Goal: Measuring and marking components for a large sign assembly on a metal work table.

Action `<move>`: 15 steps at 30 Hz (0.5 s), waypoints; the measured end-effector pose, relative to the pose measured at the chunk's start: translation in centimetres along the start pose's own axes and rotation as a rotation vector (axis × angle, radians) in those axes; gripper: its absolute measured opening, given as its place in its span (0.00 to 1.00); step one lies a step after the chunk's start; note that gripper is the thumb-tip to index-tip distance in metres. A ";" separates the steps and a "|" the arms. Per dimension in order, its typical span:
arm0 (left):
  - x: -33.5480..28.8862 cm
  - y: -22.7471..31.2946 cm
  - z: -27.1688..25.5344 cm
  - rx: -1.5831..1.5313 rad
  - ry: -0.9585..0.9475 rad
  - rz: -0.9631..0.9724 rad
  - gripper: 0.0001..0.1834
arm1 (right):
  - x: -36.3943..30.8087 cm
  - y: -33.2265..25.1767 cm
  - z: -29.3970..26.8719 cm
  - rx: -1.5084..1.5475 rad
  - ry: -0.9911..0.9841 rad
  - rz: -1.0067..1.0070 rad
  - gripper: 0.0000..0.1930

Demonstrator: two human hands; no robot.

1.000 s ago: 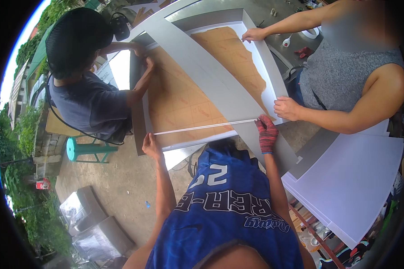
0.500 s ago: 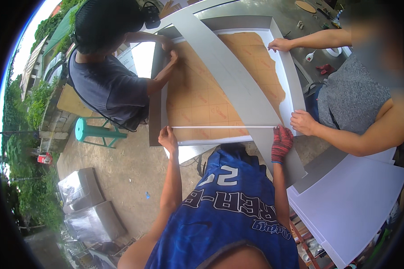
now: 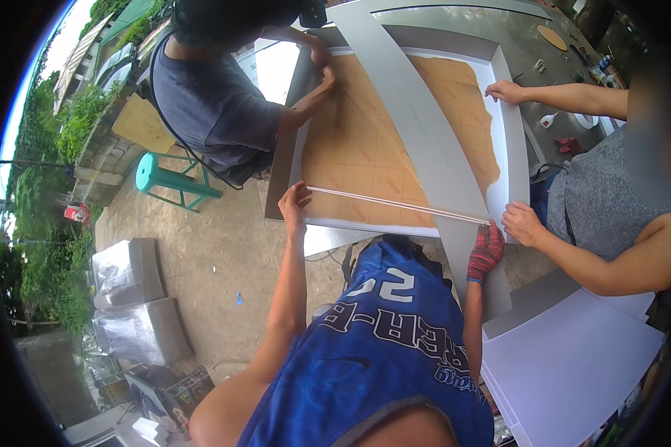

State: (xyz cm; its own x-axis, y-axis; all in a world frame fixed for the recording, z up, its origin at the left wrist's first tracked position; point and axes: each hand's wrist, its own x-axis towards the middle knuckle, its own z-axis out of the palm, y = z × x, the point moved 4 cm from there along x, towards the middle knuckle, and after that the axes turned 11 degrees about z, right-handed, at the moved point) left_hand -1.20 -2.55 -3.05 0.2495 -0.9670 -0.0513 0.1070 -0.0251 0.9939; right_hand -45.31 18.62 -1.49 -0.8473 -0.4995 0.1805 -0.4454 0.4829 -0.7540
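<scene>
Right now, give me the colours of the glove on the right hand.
The glove is mottled red and dark grey; head view.

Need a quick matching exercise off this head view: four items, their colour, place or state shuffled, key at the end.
Items
1. Left hand
2. Right hand
3. Stool
4. Long board

Descriptions
A. Wearing a red patterned glove
B. Grey, crossing diagonally over the brown sheet
C. Bare, fingers at one end of the thin white strip
D. Teal, standing on the ground

Pairs: 1-C, 2-A, 3-D, 4-B
</scene>
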 end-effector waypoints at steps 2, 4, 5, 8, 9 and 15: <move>0.0 0.2 0.0 -0.025 -0.010 0.003 0.21 | 0.1 0.0 0.0 0.023 -0.004 -0.008 0.15; 0.1 0.3 0.1 -0.049 -0.025 0.008 0.19 | 0.1 0.0 0.0 0.048 -0.004 -0.014 0.15; 0.1 0.2 0.2 -0.037 -0.032 0.011 0.17 | 0.1 0.0 0.0 0.026 -0.008 -0.007 0.16; 0.2 0.0 0.3 -0.011 -0.048 0.024 0.14 | 0.1 -0.2 -0.1 -0.007 -0.013 0.005 0.16; 0.2 -0.1 0.2 0.007 -0.054 0.032 0.14 | 0.1 -0.3 -0.1 -0.020 -0.021 0.010 0.16; 0.2 -0.2 0.8 0.159 -0.064 0.023 0.12 | 0.2 -0.1 0.0 -0.086 0.008 -0.013 0.17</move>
State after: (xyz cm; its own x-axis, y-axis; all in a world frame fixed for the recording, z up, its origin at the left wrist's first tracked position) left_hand -1.91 -2.94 -3.15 0.1878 -0.9818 -0.0271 -0.0533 -0.0377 0.9979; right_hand -45.42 18.49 -1.38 -0.8432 -0.5008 0.1952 -0.4795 0.5367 -0.6942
